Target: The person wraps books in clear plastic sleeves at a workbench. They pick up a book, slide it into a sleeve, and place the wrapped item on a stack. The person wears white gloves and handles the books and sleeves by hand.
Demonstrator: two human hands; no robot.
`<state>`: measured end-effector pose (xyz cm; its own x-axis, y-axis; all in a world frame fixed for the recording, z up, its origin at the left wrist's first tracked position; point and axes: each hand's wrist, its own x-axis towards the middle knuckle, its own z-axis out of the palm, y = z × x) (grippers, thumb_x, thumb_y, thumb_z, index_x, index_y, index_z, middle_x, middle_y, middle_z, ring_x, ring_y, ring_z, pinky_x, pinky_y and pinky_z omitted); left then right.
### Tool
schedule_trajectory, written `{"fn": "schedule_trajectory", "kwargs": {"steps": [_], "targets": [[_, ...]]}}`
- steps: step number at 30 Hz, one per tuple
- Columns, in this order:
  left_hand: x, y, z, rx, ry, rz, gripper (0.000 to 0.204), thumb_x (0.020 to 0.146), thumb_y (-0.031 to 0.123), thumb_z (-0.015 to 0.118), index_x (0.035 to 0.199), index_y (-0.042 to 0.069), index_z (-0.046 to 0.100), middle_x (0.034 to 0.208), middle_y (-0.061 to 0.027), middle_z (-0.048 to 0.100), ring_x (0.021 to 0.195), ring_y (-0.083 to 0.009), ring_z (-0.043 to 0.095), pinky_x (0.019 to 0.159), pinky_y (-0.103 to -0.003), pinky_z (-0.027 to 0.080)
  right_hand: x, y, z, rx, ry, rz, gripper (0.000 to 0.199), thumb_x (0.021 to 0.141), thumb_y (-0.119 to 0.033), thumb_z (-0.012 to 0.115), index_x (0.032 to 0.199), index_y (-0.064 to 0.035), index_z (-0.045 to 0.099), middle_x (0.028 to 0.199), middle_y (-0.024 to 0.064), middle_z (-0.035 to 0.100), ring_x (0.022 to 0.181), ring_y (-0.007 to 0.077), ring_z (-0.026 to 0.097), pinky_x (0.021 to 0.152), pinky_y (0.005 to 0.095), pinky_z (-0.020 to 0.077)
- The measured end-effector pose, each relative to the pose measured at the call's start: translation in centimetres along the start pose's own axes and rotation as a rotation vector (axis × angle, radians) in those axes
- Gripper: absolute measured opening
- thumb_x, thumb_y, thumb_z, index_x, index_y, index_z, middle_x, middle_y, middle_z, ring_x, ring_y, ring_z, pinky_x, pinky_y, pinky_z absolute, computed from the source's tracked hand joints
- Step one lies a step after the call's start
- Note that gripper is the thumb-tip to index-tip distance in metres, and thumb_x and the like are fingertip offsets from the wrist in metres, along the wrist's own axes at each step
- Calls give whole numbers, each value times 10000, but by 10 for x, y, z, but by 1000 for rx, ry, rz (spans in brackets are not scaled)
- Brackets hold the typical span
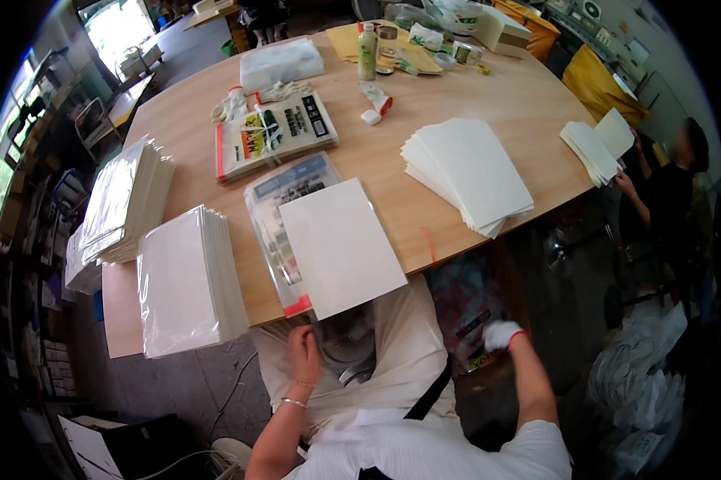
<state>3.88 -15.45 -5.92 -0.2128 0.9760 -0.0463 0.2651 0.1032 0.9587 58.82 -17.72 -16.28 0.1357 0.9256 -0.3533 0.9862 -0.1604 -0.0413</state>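
My left hand (pixel 302 352) is bare and slightly blurred, just below the table's front edge. Its fingers are loosely bent, and I see nothing between them. Close above it, a blank white sheet (pixel 344 248) lies partly over a clear printed plastic sleeve (pixel 274 232) with a red lower corner. Both reach the table edge. To the right, my right hand (pixel 502 334) wears a white glove with a red cuff. It is low beside my leg, over printed plastic packages (pixel 476 352) in a box. Its fingers are too indistinct to tell their grip.
Stacks of plastic-wrapped white sheets (pixel 180 280) stand on the left. A fanned white stack (pixel 472 172) lies on the right. Farther back are a printed packet (pixel 276 136), gloves (pixel 231 106) and a green bottle (pixel 367 52). A person (pixel 672 184) handles white sheets (pixel 591 148) at the far right.
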Motion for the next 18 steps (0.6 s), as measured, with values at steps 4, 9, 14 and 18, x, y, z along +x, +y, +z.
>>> {"fn": "schedule_trajectory", "kwargs": {"steps": [4, 9, 14, 18], "targets": [[5, 44, -19, 697, 96, 573, 289, 711, 24, 613, 996, 63, 581, 1114, -131, 506, 1028, -309, 471, 873, -377, 390, -7, -171, -113, 309, 145, -408, 303, 762, -122, 537, 1050, -31, 535, 1063, 152, 518, 930, 277, 531, 785, 323, 448], [34, 59, -12, 770, -73, 833, 203, 665, 84, 679, 856, 114, 618, 1078, -66, 536, 1020, -273, 478, 846, -376, 404, 16, -268, -189, 657, 366, -701, 229, 707, -64, 622, 921, -14, 558, 829, 104, 564, 718, 253, 567, 662, 313, 470], [52, 55, -29, 650, -296, 713, 144, 677, 134, 700, 765, 77, 601, 806, -62, 595, 731, -226, 573, 619, -322, 467, 43, -256, -177, 859, 179, -1031, 112, 746, -130, 606, 744, -17, 601, 714, 110, 586, 687, 271, 590, 623, 325, 478], [51, 46, -14, 473, -174, 207, 177, 739, 183, 680, 721, 32, 591, 640, -95, 592, 562, -233, 576, 535, -313, 460, 36, -272, -187, 711, 70, -594, 163, 745, -189, 549, 760, -37, 606, 691, 157, 594, 678, 291, 597, 607, 375, 475]]}}
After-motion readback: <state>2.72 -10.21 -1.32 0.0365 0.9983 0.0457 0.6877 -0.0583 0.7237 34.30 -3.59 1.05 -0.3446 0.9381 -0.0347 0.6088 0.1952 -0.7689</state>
